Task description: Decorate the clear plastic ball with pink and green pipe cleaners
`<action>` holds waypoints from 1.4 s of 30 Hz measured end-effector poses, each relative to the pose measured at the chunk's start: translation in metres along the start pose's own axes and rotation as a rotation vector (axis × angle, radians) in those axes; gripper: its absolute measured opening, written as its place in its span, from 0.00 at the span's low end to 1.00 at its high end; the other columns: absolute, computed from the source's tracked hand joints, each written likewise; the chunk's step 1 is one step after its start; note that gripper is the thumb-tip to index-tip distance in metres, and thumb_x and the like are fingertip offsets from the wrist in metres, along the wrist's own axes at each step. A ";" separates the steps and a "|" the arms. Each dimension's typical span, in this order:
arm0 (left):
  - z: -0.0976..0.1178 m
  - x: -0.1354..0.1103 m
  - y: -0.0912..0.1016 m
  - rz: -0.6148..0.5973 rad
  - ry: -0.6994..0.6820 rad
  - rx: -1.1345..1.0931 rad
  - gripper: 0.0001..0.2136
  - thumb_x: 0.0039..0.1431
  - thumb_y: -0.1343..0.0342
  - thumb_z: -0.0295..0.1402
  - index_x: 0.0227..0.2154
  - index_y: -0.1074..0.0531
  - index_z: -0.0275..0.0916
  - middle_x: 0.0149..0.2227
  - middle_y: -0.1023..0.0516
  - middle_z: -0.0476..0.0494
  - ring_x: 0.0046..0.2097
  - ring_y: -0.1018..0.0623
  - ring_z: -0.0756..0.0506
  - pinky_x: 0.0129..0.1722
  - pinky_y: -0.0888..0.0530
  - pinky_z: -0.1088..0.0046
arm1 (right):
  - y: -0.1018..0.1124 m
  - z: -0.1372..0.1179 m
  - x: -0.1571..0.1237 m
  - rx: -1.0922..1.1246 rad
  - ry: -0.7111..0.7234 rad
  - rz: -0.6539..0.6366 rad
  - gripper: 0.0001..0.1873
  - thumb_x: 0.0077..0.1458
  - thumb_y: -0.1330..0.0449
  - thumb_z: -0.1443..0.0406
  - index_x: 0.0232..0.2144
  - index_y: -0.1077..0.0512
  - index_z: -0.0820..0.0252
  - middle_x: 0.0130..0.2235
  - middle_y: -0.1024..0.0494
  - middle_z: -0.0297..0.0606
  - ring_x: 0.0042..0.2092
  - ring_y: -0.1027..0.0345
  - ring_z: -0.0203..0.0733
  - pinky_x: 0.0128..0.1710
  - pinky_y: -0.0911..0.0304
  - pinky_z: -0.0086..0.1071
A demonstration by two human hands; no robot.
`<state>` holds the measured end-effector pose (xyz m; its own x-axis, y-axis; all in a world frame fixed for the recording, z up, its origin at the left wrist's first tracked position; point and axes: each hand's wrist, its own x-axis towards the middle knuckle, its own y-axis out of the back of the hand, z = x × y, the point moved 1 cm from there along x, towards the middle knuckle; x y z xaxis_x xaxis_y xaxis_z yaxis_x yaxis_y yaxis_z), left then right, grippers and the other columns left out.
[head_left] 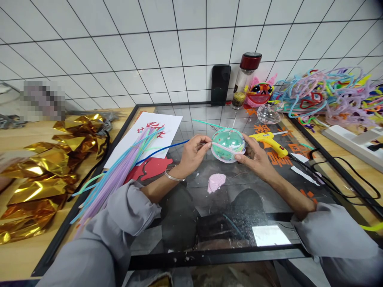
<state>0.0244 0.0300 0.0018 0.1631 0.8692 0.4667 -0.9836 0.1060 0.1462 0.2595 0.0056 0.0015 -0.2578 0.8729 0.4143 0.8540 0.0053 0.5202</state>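
Above the dark glass board, my right hand (255,156) grips the right edge of a clear plastic dome (228,140) that shows green inside. A pale pink pipe cleaner (223,148) runs across the dome's near side. Its left end is pinched between the thumb and fingers of my left hand (196,151), while my right thumb presses near its other end. Behind the dome stretches a green pipe cleaner (206,124). A dark blue pipe cleaner (163,150) passes left of my left hand. On the board below sits a pink ridged piece (216,182).
Purple and blue pipe cleaners (116,181) lie left over white paper (161,119) and a red cutout (154,167). To the right are a yellow glue gun (271,142), a clear shell (268,114) and a power strip (356,143). A phone (220,85) and a bottle (243,81) stand behind.
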 end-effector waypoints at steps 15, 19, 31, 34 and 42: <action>0.006 -0.001 -0.005 -0.012 0.061 -0.142 0.12 0.59 0.39 0.39 0.36 0.29 0.35 0.37 0.25 0.45 0.36 0.25 0.51 0.37 0.25 0.73 | -0.002 -0.002 -0.002 0.110 -0.093 -0.014 0.51 0.46 0.35 0.41 0.66 0.48 0.49 0.65 0.41 0.48 0.65 0.45 0.59 0.61 0.42 0.56; 0.010 -0.001 -0.007 -0.015 0.139 -0.228 0.14 0.56 0.37 0.38 0.41 0.29 0.36 0.39 0.24 0.45 0.38 0.25 0.51 0.39 0.26 0.75 | -0.002 -0.009 -0.001 0.060 -0.089 -0.028 0.62 0.40 0.30 0.44 0.69 0.56 0.51 0.69 0.48 0.51 0.68 0.51 0.62 0.64 0.48 0.59; 0.013 -0.001 -0.009 0.020 0.197 -0.215 0.17 0.56 0.38 0.41 0.44 0.26 0.37 0.47 0.24 0.41 0.46 0.24 0.46 0.46 0.27 0.72 | -0.004 -0.019 -0.001 0.056 -0.057 -0.040 0.65 0.39 0.27 0.50 0.70 0.58 0.52 0.70 0.48 0.50 0.69 0.51 0.62 0.66 0.52 0.59; 0.011 -0.002 -0.012 0.015 0.216 -0.271 0.17 0.57 0.39 0.43 0.44 0.28 0.37 0.47 0.25 0.41 0.47 0.25 0.46 0.46 0.28 0.72 | -0.005 -0.021 0.000 0.182 -0.120 -0.051 0.62 0.41 0.27 0.52 0.70 0.57 0.53 0.67 0.43 0.52 0.66 0.43 0.60 0.62 0.42 0.56; 0.017 -0.002 -0.018 0.007 0.455 -0.548 0.20 0.57 0.39 0.43 0.49 0.32 0.42 0.56 0.31 0.43 0.52 0.27 0.45 0.48 0.27 0.68 | -0.006 -0.022 -0.001 0.316 -0.227 -0.069 0.57 0.43 0.28 0.53 0.68 0.51 0.51 0.61 0.34 0.50 0.51 0.26 0.53 0.49 0.27 0.49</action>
<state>0.0428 0.0180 0.0134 0.2259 0.9734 0.0382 -0.9013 0.2237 -0.3710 0.2446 -0.0057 0.0144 -0.2431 0.9508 0.1922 0.9444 0.1868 0.2707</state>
